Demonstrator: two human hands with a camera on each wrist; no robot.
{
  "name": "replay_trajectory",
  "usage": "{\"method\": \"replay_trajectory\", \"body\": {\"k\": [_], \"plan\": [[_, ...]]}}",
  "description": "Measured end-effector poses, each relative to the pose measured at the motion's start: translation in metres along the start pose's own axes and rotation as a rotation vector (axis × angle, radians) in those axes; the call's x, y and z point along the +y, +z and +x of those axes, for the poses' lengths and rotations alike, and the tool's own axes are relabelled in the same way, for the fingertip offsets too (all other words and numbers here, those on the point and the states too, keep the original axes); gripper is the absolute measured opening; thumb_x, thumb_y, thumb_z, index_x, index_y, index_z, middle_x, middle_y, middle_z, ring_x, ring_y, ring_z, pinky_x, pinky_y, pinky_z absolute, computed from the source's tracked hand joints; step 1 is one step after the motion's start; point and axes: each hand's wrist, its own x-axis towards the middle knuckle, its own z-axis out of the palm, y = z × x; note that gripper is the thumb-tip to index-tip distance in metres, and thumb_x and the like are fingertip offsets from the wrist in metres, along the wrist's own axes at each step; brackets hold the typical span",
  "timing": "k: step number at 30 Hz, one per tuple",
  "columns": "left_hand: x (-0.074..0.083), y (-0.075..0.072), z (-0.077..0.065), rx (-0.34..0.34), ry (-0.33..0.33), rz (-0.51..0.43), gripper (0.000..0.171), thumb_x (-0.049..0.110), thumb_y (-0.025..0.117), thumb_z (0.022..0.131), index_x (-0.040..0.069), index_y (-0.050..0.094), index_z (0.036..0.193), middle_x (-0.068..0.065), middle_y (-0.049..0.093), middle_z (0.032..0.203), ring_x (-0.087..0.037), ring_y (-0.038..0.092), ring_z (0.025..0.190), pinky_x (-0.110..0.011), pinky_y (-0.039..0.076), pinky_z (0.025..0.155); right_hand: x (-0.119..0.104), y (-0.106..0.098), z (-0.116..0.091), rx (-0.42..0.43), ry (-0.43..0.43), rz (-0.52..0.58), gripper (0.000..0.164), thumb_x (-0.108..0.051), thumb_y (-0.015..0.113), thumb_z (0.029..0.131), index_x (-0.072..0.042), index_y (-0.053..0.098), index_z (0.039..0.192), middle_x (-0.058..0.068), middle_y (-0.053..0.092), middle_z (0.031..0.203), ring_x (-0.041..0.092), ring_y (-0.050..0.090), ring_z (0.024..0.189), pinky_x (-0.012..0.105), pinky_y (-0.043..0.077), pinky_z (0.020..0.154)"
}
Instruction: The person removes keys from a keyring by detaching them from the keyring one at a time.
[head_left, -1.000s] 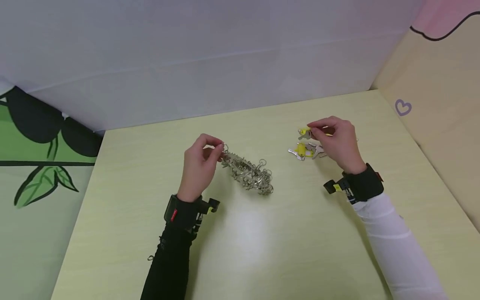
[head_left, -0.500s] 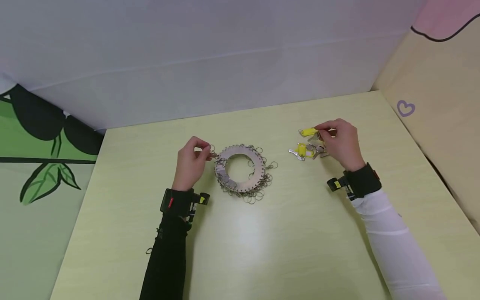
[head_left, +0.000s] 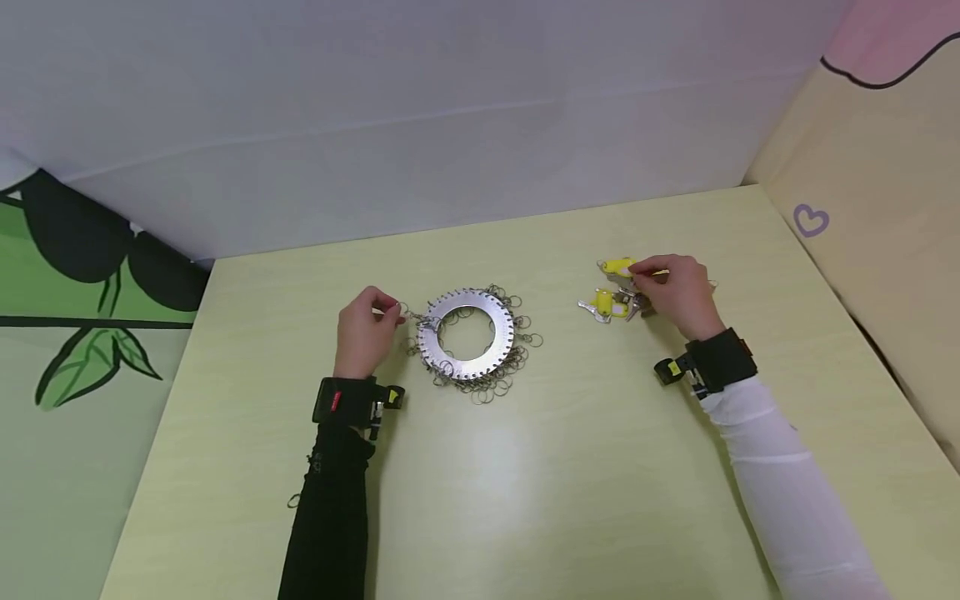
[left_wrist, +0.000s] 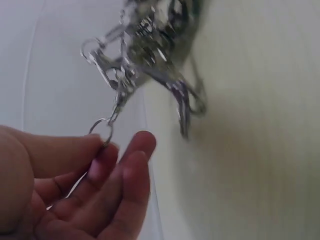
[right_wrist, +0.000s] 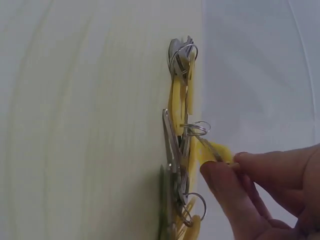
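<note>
My left hand (head_left: 365,332) pinches a small split ring (left_wrist: 110,131) between thumb and index finger. A short clasp links it to a flat, notched metal ring plate (head_left: 468,369), which shows its broad face. Many small wire rings and clasps hang round the plate's rim; whether it rests fully on the table cannot be told. On the right, my right hand (head_left: 678,293) pinches the edge of a yellow key tag (right_wrist: 212,150) that has a split ring on it. Beside those fingers lie several silver keys (head_left: 592,310) and more yellow tags (head_left: 603,300); the palm hides part of them.
The pale wooden table (head_left: 480,500) meets a white cloth-like wall (head_left: 450,167) at the back. A beige panel (head_left: 885,250) stands along the right side. Wrist straps with cameras sit on both arms.
My left hand has moved left and slightly nearer me. The metal plate, first bunched edge-on, now shows its round face. My right hand has shifted slightly along the key tags.
</note>
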Motion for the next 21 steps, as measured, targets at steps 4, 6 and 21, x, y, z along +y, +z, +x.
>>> {"method": "replay_trajectory", "body": {"k": [4, 6, 21], "plan": [[-0.006, 0.000, 0.002, -0.031, -0.031, 0.105, 0.012, 0.011, 0.061, 0.095, 0.000, 0.066, 0.096, -0.018, 0.070, 0.093, -0.029, 0.062, 0.079, -0.033, 0.047, 0.062, 0.002, 0.000, 0.000, -0.037, -0.008, -0.044, 0.020, -0.010, 0.066, 0.092, -0.001, 0.073, 0.108, 0.022, 0.070, 0.112, 0.030, 0.065, 0.096, 0.024, 0.048, 0.063], [-0.008, 0.000, 0.002, -0.047, -0.039, 0.144, 0.012, 0.011, 0.062, 0.094, 0.001, 0.068, 0.096, -0.017, 0.068, 0.091, -0.029, 0.058, 0.079, -0.034, 0.046, 0.065, 0.003, 0.001, 0.001, -0.041, -0.015, -0.053, 0.021, -0.011, 0.065, 0.092, -0.001, 0.073, 0.108, 0.022, 0.070, 0.113, 0.030, 0.064, 0.099, 0.028, 0.049, 0.067], [0.003, -0.019, 0.001, 0.220, 0.283, 0.224, 0.071, 0.039, 0.069, 0.088, 0.023, 0.040, 0.151, -0.013, 0.035, 0.157, -0.033, 0.027, 0.143, -0.064, 0.030, 0.110, -0.020, -0.010, -0.002, 0.166, -0.324, -0.179, 0.059, -0.030, 0.065, 0.093, -0.011, 0.047, 0.146, 0.022, 0.045, 0.146, 0.032, 0.030, 0.141, 0.062, 0.036, 0.108]]}}
